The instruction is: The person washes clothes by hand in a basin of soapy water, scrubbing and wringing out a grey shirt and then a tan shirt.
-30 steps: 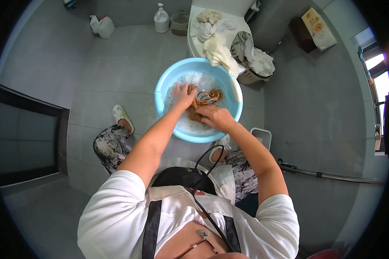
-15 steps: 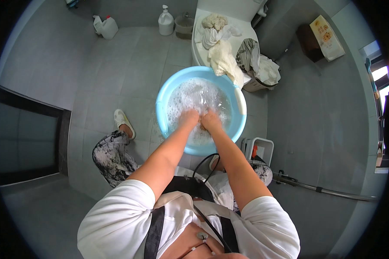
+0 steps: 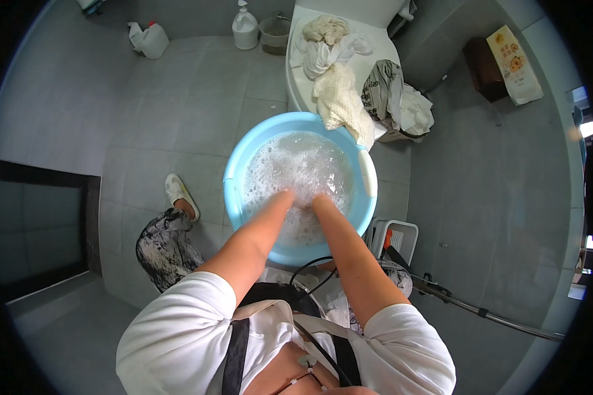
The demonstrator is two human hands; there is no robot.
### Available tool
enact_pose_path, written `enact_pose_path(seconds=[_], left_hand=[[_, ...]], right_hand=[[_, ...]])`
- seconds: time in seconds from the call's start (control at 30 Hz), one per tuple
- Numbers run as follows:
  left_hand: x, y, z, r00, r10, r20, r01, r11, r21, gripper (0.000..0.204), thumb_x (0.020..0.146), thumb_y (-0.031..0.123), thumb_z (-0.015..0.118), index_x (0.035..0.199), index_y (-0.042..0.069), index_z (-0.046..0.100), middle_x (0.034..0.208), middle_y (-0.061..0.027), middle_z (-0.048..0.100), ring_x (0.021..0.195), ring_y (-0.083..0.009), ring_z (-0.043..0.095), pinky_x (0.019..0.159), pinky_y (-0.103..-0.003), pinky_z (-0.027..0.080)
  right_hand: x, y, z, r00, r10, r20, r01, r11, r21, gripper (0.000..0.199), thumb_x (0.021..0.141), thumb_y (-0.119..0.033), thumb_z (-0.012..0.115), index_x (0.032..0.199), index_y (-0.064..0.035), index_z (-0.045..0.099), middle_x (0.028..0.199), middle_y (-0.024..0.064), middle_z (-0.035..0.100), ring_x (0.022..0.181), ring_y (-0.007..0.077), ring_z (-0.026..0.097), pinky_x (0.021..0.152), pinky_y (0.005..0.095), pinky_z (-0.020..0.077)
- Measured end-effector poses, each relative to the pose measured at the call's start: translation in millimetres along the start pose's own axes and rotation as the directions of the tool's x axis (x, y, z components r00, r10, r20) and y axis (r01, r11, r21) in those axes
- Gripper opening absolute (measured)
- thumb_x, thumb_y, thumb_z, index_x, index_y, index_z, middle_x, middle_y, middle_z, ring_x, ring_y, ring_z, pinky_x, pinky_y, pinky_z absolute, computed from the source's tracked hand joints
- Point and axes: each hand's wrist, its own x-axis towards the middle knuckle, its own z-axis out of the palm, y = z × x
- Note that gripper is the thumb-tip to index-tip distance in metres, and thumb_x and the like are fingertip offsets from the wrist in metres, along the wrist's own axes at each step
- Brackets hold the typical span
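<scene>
Both my forearms reach down into a light blue basin [image 3: 232, 201] of foamy, soapy water [image 3: 296, 155]. My left hand [image 3: 285, 195] is under the suds from about the wrist. My right hand [image 3: 319, 200], a little to its right, is sunk just as far. Foam hides the fingers of both, and anything they may be holding cannot be made out. A cream knitted cloth [image 3: 341, 102] hangs from the toilet lid over the basin's far right rim, near a white grip [image 3: 369, 174].
More cloths [image 3: 325, 30] are heaped on the white toilet lid [image 3: 375, 49]. Patterned grey fabric [image 3: 382, 89] and white fabric [image 3: 415, 110] fill a bin beside it. A pump bottle [image 3: 245, 29], a jug [image 3: 153, 41] and a small tub [image 3: 275, 34] stand along the far wall.
My hands have sunk deeper, from partly showing above the foam to hidden below the wrists. The view has shifted slightly, so the basin appears lower and larger.
</scene>
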Motion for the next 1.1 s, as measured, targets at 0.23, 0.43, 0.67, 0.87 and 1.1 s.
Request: enact_pose_path(seconds=[0.23, 0.43, 0.67, 0.87, 1.1], left_hand=[[23.7, -13.5, -27.4, 0.975, -0.028, -0.22, -0.035, 0.96, -0.276, 0.037, 0.084, 0.027, 0.04, 0.101, 0.0, 0.058, 0.102, -0.0218, 0.057, 0.096, -0.0325, 0.055, 0.084, -0.039, 0.042], [-40.3, -11.5, -79.8, 0.912, -0.063, -0.405, -0.147, 0.871, -0.468, 0.026, 0.081, 0.018, 0.047, 0.097, 0.001, 0.058, 0.107, -0.0199, 0.054, 0.105, -0.0337, 0.046, 0.088, -0.04, 0.039], [-116.7, -3.5, -108.2, 0.94, 0.13, -0.316, -0.072, 0.98, 0.187, 0.025, 0.078, 0.015, 0.049, 0.095, 0.002, 0.061, 0.109, -0.0171, 0.052, 0.111, -0.0319, 0.04, 0.09, -0.039, 0.036], [-115.0, -26.4, -120.6, 0.976, 0.215, 0.02, -0.216, 0.972, 0.093, 0.028, 0.073, 0.022, 0.061, 0.094, 0.003, 0.062, 0.122, -0.0198, 0.042, 0.108, -0.0341, 0.045, 0.088, -0.041, 0.038], [-174.3, -5.9, -154.3, 0.828, 0.364, -0.426, -0.427, 0.902, -0.058, 0.075, 0.069, 0.026, 0.067, 0.129, 0.003, 0.03, 0.133, -0.0214, 0.027, 0.12, -0.0326, 0.033, 0.098, -0.037, 0.032]], right_hand=[[7.0, 16.1, -6.4, 0.962, 0.019, -0.271, 0.049, 0.969, 0.243, 0.029, 0.081, -0.016, 0.045, 0.105, -0.0059, 0.058, 0.107, 0.0164, 0.056, 0.098, 0.0308, 0.053, 0.084, 0.0379, 0.0419], [-26.0, 27.3, -59.7, 0.91, 0.244, -0.336, 0.249, 0.328, 0.912, 0.016, 0.083, -0.01, 0.047, 0.096, -0.0099, 0.057, 0.089, 0.017, 0.057, 0.079, 0.0306, 0.054, 0.072, 0.0358, 0.0422], [-66.1, 41.6, -122.6, 0.99, 0.13, -0.051, 0.101, -0.416, 0.904, 0.014, 0.087, -0.018, 0.044, 0.095, -0.0115, 0.053, 0.082, 0.0039, 0.056, 0.07, 0.0162, 0.052, 0.06, 0.0298, 0.0428], [-95.3, 45.2, -169.2, 0.983, -0.006, -0.183, 0.108, -0.788, 0.606, 0.016, 0.087, -0.017, 0.04, 0.09, -0.0048, 0.049, 0.087, 0.0141, 0.058, 0.08, 0.0271, 0.058, 0.072, 0.0369, 0.0479], [-113.5, 51.1, -215.3, 0.938, -0.14, -0.317, 0.111, -0.746, 0.657, 0.02, 0.089, -0.017, 0.034, 0.091, -0.0035, 0.049, 0.083, 0.0127, 0.059, 0.073, 0.0251, 0.058, 0.067, 0.0371, 0.0487]])
